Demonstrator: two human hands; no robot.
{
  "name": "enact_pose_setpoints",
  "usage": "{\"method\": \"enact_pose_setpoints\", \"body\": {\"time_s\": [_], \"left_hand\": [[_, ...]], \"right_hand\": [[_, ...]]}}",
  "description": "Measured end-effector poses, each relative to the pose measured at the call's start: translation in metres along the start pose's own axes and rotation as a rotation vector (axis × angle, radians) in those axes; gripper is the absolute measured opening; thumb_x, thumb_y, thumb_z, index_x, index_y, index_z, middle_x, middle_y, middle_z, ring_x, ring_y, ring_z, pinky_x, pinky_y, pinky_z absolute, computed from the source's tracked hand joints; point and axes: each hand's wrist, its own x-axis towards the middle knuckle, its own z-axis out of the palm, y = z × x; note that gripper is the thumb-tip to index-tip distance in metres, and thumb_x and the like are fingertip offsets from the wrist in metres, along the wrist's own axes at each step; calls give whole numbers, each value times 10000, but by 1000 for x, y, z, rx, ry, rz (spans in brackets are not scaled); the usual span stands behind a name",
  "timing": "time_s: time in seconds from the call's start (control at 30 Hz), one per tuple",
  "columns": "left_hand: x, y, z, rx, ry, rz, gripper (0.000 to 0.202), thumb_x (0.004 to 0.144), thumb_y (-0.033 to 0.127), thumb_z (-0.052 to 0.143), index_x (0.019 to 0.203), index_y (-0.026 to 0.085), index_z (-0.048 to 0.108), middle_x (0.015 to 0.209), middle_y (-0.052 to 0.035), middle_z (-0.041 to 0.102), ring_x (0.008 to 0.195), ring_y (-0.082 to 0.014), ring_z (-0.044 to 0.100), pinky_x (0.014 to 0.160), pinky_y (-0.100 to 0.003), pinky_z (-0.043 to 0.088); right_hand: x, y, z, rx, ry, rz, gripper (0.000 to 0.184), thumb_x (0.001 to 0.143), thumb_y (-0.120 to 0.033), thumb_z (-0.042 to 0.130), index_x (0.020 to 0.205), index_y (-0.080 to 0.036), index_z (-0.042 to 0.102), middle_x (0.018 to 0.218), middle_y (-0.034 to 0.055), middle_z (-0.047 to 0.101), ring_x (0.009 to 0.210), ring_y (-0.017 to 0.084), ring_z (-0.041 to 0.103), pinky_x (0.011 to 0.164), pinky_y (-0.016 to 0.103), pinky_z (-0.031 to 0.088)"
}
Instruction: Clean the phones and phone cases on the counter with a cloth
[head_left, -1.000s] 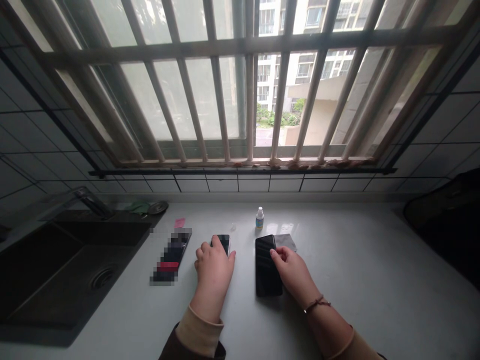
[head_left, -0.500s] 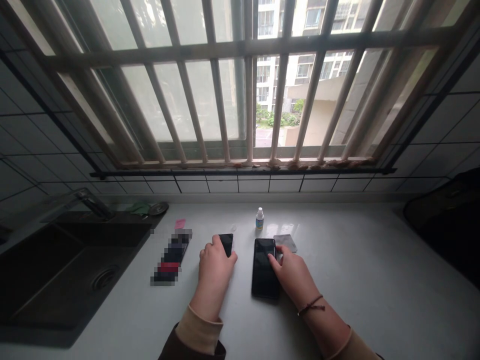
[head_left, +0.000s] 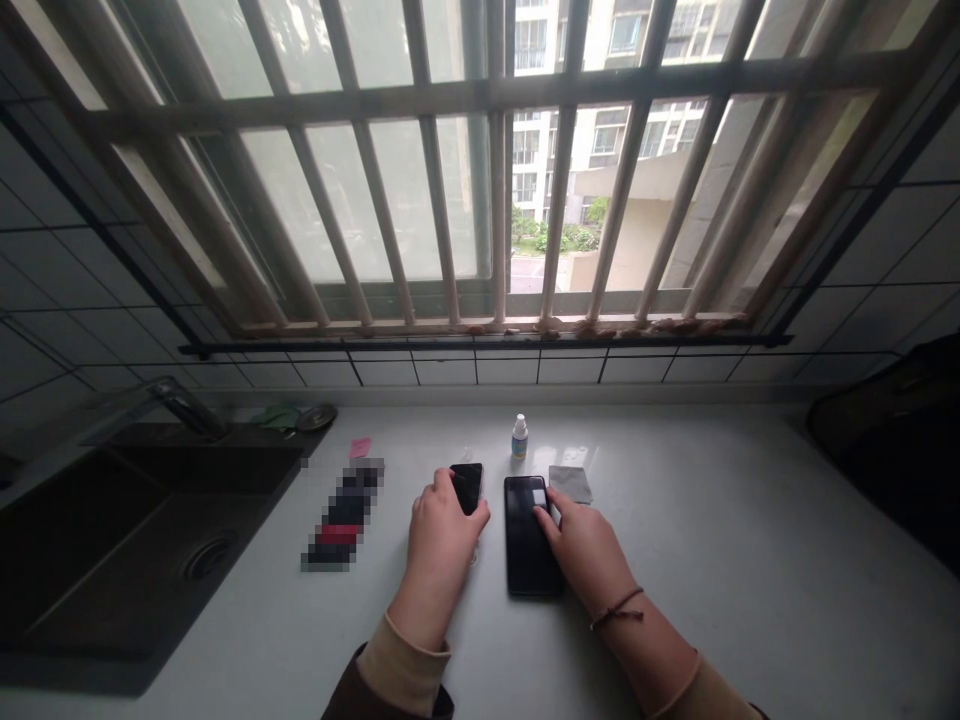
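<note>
The left hand (head_left: 444,530) is closed, its curled fingers gripping the near part of a small black-faced device (head_left: 468,487), which sits just left of a much larger black smartphone (head_left: 529,552) lying flat on a pale counter (head_left: 712,600). The right hand (head_left: 586,552) is open, its extended fingertips (head_left: 542,511) resting on the phone's glossy face near its far right corner. Just right of the phone's far end lies a grey square of cloth (head_left: 570,484), and beyond the gap between the two devices stands a small white dropper bottle (head_left: 519,438). Farther left are a pixel-blurred object (head_left: 343,515) and a small pink slip (head_left: 360,447), with a dark sink (head_left: 142,540) beyond them at the left and a barred window (head_left: 497,200) along the far side.
</note>
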Motion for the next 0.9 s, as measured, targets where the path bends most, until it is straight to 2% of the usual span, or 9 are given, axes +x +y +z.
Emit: {"method": "enact_pose_setpoints", "body": {"time_s": [0.13,0.2,0.33,0.43,0.5,0.63,0.7,0.8,0.9], "left_hand": [[-1,1,1,-54,30,15,507,883,368,737,1301,146,556,1146,-183,738,1111,-365,717,963,-418,516],[-3,2,0,-101,48,22,497,879,367,743,1292,160,560,1155,-178,738,1116,-356,720,962,-417,522],[-11,10,2,-256,58,117,407,871,352,752,1216,207,593,1178,-140,731,1144,-327,705,988,-415,529],[-22,19,5,-327,36,230,319,860,339,762,1127,224,632,1129,-109,723,1103,-313,693,977,-429,534],[-31,26,7,-356,8,299,305,849,341,778,1101,227,651,1105,-101,716,1068,-307,679,958,-440,535],[-46,36,10,-386,-32,396,290,858,345,782,1097,227,668,1101,-106,707,1042,-304,656,943,-456,537],[-49,38,9,-398,-30,422,307,841,339,803,1099,230,676,1107,-109,704,1053,-312,651,945,-463,537],[-48,36,6,-486,-58,445,333,829,393,837,1082,233,690,1124,-109,705,1057,-305,660,924,-431,543],[-44,32,4,-673,-129,340,330,942,502,718,1121,226,691,1071,-92,727,905,-244,687,785,-348,550]], "right_hand": [[-1,0,-5,-45,17,26,489,1069,-442,535,1437,-151,671,1028,207,817,885,346,784,730,382,520],[-4,-3,-12,19,73,21,523,1072,-482,500,1431,-139,665,963,187,809,835,340,774,720,393,524],[-12,-13,-19,418,113,-67,546,1081,-584,411,1342,-202,700,802,81,757,707,264,734,675,363,546],[-15,-20,-16,813,-6,-4,682,1019,-721,460,1409,-190,636,984,102,781,779,255,749,633,344,596],[-15,-21,-13,963,-60,49,738,973,-776,510,1401,-186,625,1014,100,772,788,249,735,618,339,603],[-13,-18,-15,933,-21,46,607,978,-769,517,1003,-196,715,653,8,629,593,194,591,572,307,501],[-13,-15,-17,911,31,43,583,985,-753,518,879,-206,692,635,9,613,597,195,571,571,305,468],[-13,-11,-21,926,69,80,565,989,-739,513,880,-213,691,665,18,633,598,205,571,551,310,454],[-14,-11,-22,989,36,131,609,986,-767,469,1006,-215,726,644,15,627,534,205,542,490,314,426]]}}
